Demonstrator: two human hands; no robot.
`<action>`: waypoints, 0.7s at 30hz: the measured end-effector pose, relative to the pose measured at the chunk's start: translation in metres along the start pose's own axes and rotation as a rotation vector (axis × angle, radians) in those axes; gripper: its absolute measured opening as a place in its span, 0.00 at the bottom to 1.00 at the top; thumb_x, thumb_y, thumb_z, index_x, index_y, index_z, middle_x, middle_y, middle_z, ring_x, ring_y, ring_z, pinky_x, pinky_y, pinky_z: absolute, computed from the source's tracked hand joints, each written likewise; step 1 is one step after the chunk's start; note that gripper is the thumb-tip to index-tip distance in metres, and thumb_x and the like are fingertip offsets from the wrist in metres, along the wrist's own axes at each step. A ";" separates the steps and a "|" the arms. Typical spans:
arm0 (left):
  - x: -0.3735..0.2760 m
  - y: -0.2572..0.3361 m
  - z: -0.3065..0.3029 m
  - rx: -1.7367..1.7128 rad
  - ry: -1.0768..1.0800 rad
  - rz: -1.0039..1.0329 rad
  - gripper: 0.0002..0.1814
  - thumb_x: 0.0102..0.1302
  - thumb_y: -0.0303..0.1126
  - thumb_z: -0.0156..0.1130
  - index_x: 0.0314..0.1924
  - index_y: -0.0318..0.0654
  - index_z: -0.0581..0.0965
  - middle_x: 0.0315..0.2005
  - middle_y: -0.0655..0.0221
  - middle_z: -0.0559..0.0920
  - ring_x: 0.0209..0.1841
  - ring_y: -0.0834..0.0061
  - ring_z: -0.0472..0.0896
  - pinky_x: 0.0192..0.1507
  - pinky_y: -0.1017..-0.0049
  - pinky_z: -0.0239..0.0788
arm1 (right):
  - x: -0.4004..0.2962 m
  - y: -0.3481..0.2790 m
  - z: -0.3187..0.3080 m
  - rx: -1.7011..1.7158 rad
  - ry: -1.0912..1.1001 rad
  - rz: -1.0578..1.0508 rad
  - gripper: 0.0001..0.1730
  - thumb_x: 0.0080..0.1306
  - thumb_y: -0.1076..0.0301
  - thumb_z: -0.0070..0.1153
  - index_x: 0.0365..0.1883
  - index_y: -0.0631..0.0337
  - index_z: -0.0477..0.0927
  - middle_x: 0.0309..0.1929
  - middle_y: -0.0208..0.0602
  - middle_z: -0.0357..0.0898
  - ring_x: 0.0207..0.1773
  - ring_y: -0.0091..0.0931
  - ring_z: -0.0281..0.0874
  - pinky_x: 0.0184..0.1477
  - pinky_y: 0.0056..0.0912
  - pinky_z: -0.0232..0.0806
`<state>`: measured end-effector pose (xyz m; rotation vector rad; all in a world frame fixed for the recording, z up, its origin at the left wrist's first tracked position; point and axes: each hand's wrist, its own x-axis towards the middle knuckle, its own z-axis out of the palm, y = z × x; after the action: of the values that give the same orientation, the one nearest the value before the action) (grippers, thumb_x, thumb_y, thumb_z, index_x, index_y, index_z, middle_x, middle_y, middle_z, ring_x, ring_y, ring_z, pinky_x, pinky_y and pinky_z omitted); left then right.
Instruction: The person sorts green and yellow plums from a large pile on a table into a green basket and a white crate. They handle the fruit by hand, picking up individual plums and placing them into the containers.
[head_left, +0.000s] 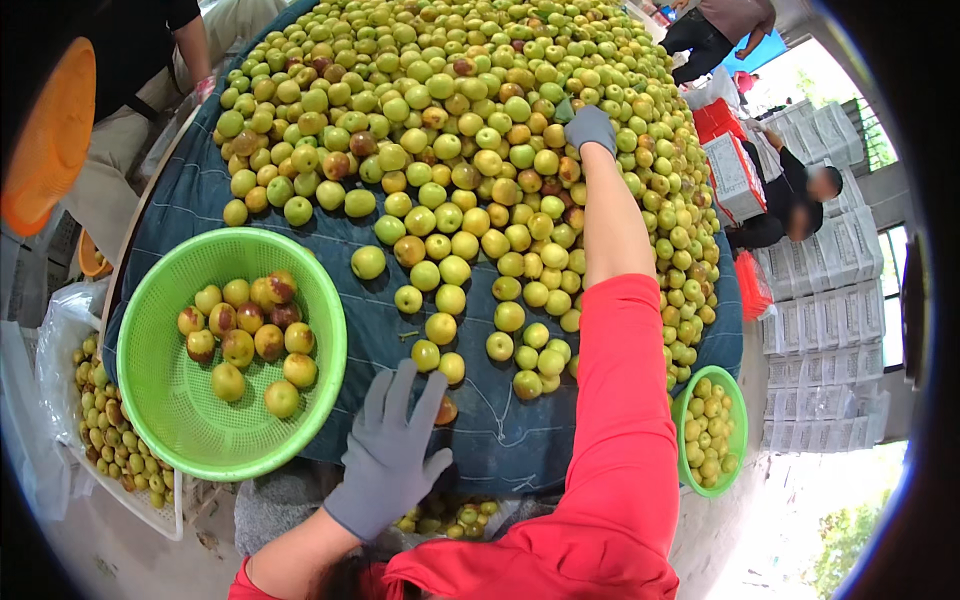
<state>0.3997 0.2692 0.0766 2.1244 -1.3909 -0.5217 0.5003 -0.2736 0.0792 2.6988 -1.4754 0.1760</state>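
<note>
A large heap of green and reddish-brown jujube fruits (450, 142) covers much of a dark blue cloth (495, 442). My left hand (390, 450), in a grey glove, is spread over the cloth's near edge, its fingers apart, beside a brown fruit (445, 411). My right hand (592, 129), in a grey glove too, reaches far into the heap near a green leaf (564, 111); its fingertips are hidden, so whether it grips a fruit does not show. To the left, a green plastic basket (232, 450) holds several fruits, many with brown patches.
A smaller green basket (739, 450) of yellowish fruits stands at the right. At lower left is a lined white crate (178, 510) of fruits; more fruits (450, 517) lie below the near edge. An orange basket (52, 142) and other people are around. White crates (825, 315) are stacked at right.
</note>
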 end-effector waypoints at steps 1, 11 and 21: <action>0.000 0.000 0.001 0.018 -0.012 -0.004 0.53 0.53 0.40 0.78 0.77 0.43 0.61 0.72 0.45 0.62 0.70 0.37 0.64 0.66 0.47 0.67 | -0.007 0.011 0.005 -0.042 0.043 -0.064 0.18 0.64 0.63 0.61 0.45 0.68 0.88 0.48 0.55 0.88 0.52 0.47 0.87 0.56 0.45 0.77; 0.007 0.012 0.019 0.181 -0.255 -0.173 0.56 0.57 0.37 0.77 0.80 0.43 0.54 0.66 0.55 0.72 0.56 0.49 0.81 0.51 0.58 0.79 | -0.227 0.157 -0.062 1.571 -0.147 0.040 0.10 0.70 0.73 0.66 0.47 0.69 0.84 0.36 0.33 0.83 0.31 0.22 0.77 0.36 0.25 0.69; 0.041 0.041 0.054 -1.352 -0.180 -0.114 0.49 0.63 0.33 0.78 0.78 0.35 0.60 0.66 0.49 0.72 0.50 0.73 0.84 0.50 0.72 0.80 | -0.408 0.097 -0.045 1.811 -0.655 0.174 0.12 0.67 0.76 0.64 0.49 0.69 0.86 0.44 0.39 0.88 0.39 0.27 0.87 0.40 0.28 0.78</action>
<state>0.3545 0.2064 0.0589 1.0294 -0.5912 -1.2557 0.1973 0.0192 0.0714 4.1197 -2.4738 1.3108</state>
